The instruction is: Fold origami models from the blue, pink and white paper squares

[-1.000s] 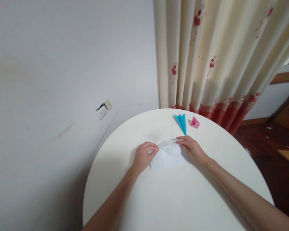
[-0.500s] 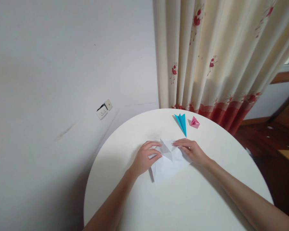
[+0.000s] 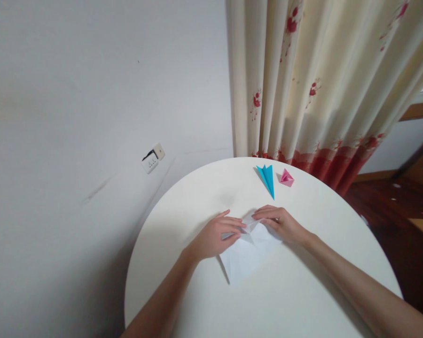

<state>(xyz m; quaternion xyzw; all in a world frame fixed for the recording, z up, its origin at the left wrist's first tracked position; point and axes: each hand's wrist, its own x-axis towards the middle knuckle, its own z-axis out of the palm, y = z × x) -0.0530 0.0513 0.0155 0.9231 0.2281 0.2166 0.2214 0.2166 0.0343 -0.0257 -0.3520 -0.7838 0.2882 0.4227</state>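
White paper [image 3: 247, 264]: plain, creased, fold lifted at its far side, near corner aimed toward you | lies on your round white desk [image 3: 254, 314] | your left hand [image 3: 215, 237]: fingers and thumb narrowly apart at the fold; pinching or not, I cannot tell | your right hand [image 3: 285, 225]: fingertips on the far right part, grip unclear

Single head-worn view, set above the near side of a round table [image 3: 268, 291], facing forward and down, left hand [image 3: 213, 238] and right hand [image 3: 285, 224] at close range below centre, wall [image 3: 91, 84] at left, curtain [image 3: 324, 84] beyond, upper right.
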